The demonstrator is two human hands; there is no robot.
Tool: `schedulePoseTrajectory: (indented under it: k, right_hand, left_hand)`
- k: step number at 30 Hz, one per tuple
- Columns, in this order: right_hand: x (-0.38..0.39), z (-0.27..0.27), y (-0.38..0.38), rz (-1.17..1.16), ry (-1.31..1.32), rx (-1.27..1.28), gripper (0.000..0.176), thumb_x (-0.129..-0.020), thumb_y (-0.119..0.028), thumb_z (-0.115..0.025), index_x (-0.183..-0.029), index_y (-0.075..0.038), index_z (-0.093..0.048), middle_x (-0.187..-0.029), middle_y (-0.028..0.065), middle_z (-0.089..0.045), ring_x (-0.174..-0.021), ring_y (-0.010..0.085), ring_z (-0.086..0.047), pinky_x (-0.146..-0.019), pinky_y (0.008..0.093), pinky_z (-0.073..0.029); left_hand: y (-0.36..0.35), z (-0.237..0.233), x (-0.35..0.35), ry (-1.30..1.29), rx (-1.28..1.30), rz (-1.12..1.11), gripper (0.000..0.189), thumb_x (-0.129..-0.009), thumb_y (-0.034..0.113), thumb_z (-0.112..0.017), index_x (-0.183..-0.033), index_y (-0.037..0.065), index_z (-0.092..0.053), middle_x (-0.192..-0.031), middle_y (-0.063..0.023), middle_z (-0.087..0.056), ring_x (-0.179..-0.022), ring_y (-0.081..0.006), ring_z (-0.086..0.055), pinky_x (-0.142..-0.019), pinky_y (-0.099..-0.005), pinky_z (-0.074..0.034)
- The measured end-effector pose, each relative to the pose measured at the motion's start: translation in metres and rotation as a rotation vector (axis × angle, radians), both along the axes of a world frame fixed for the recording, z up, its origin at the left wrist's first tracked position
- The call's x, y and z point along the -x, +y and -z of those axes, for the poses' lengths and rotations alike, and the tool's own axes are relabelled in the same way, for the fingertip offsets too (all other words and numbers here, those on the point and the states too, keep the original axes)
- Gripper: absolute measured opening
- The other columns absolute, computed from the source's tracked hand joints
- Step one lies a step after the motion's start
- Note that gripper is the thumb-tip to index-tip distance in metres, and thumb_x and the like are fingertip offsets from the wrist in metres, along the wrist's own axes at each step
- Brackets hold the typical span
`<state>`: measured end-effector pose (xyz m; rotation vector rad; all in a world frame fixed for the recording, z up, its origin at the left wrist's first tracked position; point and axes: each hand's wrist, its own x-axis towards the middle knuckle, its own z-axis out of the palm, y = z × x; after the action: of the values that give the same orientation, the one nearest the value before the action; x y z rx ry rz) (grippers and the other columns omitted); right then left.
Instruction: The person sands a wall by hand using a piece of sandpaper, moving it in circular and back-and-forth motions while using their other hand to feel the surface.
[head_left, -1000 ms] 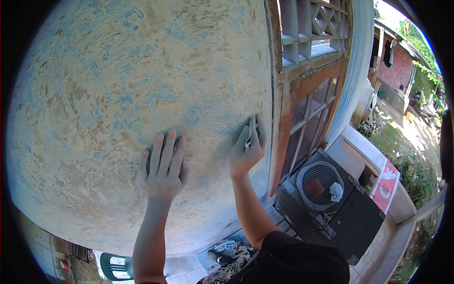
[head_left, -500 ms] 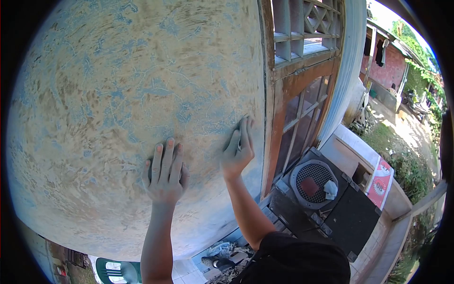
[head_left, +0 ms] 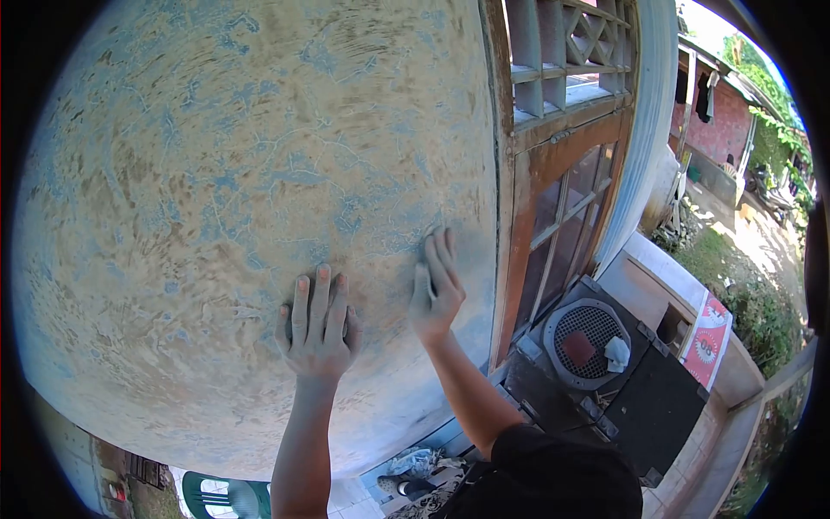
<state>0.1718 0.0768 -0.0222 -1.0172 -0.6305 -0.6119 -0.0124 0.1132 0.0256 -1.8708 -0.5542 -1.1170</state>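
A worn wall (head_left: 225, 156) with patchy blue and tan paint fills most of the view. My left hand (head_left: 317, 330) lies flat against it, fingers together and pointing up, with something dark under the palm. My right hand (head_left: 437, 285) presses a small piece of sandpaper (head_left: 424, 251) onto the wall close to the wooden door frame (head_left: 510, 259). Both hands and forearms are dusted with pale powder.
A wooden door with glass panes (head_left: 562, 216) stands right of the wall, with a lattice vent (head_left: 571, 43) above. Below right lies a black speaker box (head_left: 605, 355) with a round grille, a cloth on it. A green plastic chair (head_left: 220, 497) is below.
My right hand has slid down the wall beside the door frame. My left hand has shifted slightly down and to the right, still flat on the wall.
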Motion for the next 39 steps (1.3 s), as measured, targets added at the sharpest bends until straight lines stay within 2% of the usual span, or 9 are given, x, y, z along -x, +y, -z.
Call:
schedulePoseTrajectory:
  k: [2, 5, 12, 19, 28, 32, 34, 36, 39]
  right_hand:
    - [0.015, 0.015, -0.002, -0.155, -0.366, 0.088, 0.033, -0.096, -0.002, -0.07, -0.129, 0.001, -0.075, -0.142, 0.0199, -0.068, -0.144, 0.0381, -0.054, -0.121, 0.0473, -0.042]
    - [-0.029, 0.04, -0.003, -0.016, -0.575, 0.138, 0.033, -0.095, -0.001, -0.071, -0.128, -0.001, -0.076, -0.14, 0.0173, -0.069, -0.144, 0.037, -0.055, -0.121, 0.0472, -0.042]
    - [-0.061, -0.014, -0.01, 0.123, 0.034, 0.015, 0.031, -0.106, -0.002, -0.058, -0.132, 0.009, -0.069, -0.143, 0.0262, -0.065, -0.142, 0.0405, -0.055, -0.119, 0.0469, -0.044]
    - [-0.01, 0.02, -0.016, -0.07, -0.334, 0.172, 0.037, -0.096, 0.004, -0.066, -0.132, 0.003, -0.072, -0.144, 0.0208, -0.066, -0.144, 0.0407, -0.053, -0.12, 0.0466, -0.044]
    - [-0.009, -0.031, -0.003, -0.017, -0.031, 0.052, 0.034, -0.104, 0.0, -0.059, -0.137, 0.005, -0.067, -0.148, 0.0235, -0.061, -0.149, 0.041, -0.046, -0.119, 0.0467, -0.044]
    - [0.015, 0.032, -0.031, -0.216, -0.218, 0.268, 0.035, -0.106, -0.004, -0.057, -0.139, 0.006, -0.066, -0.15, 0.0241, -0.06, -0.15, 0.0407, -0.045, -0.121, 0.0458, -0.041]
    - [-0.01, 0.048, -0.033, -0.17, -0.014, 0.212, 0.035, -0.107, -0.005, -0.057, -0.139, 0.007, -0.065, -0.15, 0.0249, -0.059, -0.149, 0.0407, -0.045, -0.121, 0.0455, -0.041]
    - [-0.033, 0.036, -0.032, -0.146, 0.063, 0.186, 0.036, -0.107, -0.005, -0.056, -0.14, 0.007, -0.064, -0.151, 0.0257, -0.058, -0.15, 0.0405, -0.044, -0.122, 0.0453, -0.04]
    - [-0.028, 0.0, -0.021, -0.11, 0.121, 0.129, 0.037, -0.108, -0.005, -0.055, -0.142, 0.008, -0.062, -0.154, 0.0275, -0.054, -0.152, 0.04, -0.042, -0.122, 0.0451, -0.039]
  left_hand:
    - [-0.001, -0.002, 0.0, 0.003, -0.001, 0.0, 0.041, -0.104, 0.031, -0.052, -0.138, 0.02, -0.071, -0.152, -0.0032, -0.064, -0.145, -0.0256, -0.054, -0.123, -0.0457, -0.028]
    - [-0.001, 0.0, -0.001, 0.002, 0.005, -0.012, 0.04, -0.103, 0.031, -0.053, -0.138, 0.023, -0.071, -0.151, -0.0002, -0.064, -0.145, -0.0229, -0.055, -0.124, -0.0444, -0.027]
    - [0.0, 0.006, -0.002, -0.016, 0.001, 0.002, 0.042, -0.105, 0.031, -0.051, -0.141, 0.02, -0.069, -0.154, -0.0025, -0.062, -0.146, -0.025, -0.053, -0.122, -0.0452, -0.029]
    - [0.001, 0.027, -0.007, -0.05, 0.034, -0.025, 0.043, -0.105, 0.033, -0.05, -0.143, 0.021, -0.068, -0.156, -0.0019, -0.06, -0.148, -0.025, -0.051, -0.123, -0.0459, -0.027]
    - [-0.001, 0.033, -0.009, -0.049, 0.078, -0.089, 0.048, -0.107, 0.038, -0.049, -0.151, 0.023, -0.061, -0.162, -0.0016, -0.054, -0.152, -0.0244, -0.045, -0.124, -0.0488, -0.025]
    - [-0.023, 0.029, 0.0, -0.047, 0.281, -0.093, 0.055, -0.105, 0.042, -0.057, -0.157, 0.022, -0.054, -0.171, -0.0087, -0.038, -0.16, -0.0385, -0.026, -0.126, -0.0618, -0.014]
    - [-0.028, 0.027, 0.007, -0.097, 0.388, -0.086, 0.06, -0.104, 0.044, -0.06, -0.159, 0.021, -0.051, -0.175, -0.0127, -0.029, -0.162, -0.0448, -0.017, -0.125, -0.0668, -0.009]
    - [-0.029, 0.034, 0.014, -0.204, 0.562, -0.087, 0.073, -0.102, 0.048, -0.065, -0.165, 0.02, -0.041, -0.177, -0.0212, -0.012, -0.161, -0.0547, 0.0, -0.123, -0.0729, 0.0]
    - [-0.029, 0.033, 0.013, -0.205, 0.595, -0.13, 0.084, -0.102, 0.054, -0.063, -0.17, 0.02, -0.028, -0.177, -0.0261, -0.001, -0.159, -0.0572, 0.01, -0.12, -0.076, 0.003]
